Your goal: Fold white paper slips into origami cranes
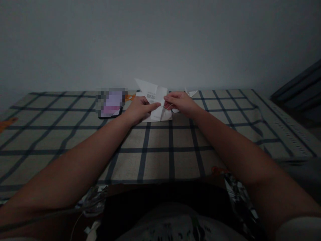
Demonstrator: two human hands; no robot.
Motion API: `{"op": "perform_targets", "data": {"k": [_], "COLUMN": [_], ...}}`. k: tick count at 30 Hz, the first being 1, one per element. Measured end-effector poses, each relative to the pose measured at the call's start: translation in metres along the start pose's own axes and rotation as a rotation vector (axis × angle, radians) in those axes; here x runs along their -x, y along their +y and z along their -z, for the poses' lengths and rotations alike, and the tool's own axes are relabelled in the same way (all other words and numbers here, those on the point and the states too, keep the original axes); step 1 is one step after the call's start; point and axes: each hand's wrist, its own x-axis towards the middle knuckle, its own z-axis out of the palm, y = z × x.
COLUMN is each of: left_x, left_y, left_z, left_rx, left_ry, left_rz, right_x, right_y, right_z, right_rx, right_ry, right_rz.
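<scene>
A folded white paper (pixel 155 92) with small printed text and a code block stands partly raised between my hands. My left hand (pixel 140 108) grips its left side, thumb pressed across the front and the other fingers behind. At the paper's right edge my right hand (pixel 179 102) pinches with thumb and fingertips. A thin string-like line shows near those fingertips, too small to make out. More white paper lies flat beneath the folded piece. Behind my right hand a white scrap (pixel 192 93) sticks up from the table.
A phone (pixel 111 102) with a blurred-out screen lies left of my hands. The checked tablecloth (pixel 157 154) covers the table, which meets a plain wall (pixel 160 43) at the back. Orange patches show on the cloth. Below the front edge are cables and clear plastic wrapping (pixel 94 201).
</scene>
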Motion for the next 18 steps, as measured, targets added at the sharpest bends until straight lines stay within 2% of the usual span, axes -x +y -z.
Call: {"op": "perform_targets", "data": {"k": [8, 13, 18], "left_x": [-0.003, 0.000, 0.004], "left_y": [-0.006, 0.000, 0.009], "left_z": [0.004, 0.001, -0.002], "left_rx": [-0.042, -0.073, -0.108], "left_ry": [0.002, 0.020, -0.012], "left_rz": [0.022, 0.008, 0.026], "right_x": [0.001, -0.001, -0.003], "right_y": [-0.003, 0.000, 0.000], "right_z": [-0.004, -0.004, -0.002], "right_rx": [-0.013, -0.021, -0.032], "right_ry": [0.031, 0.027, 0.109], "right_rz": [0.011, 0.012, 0.030]}}
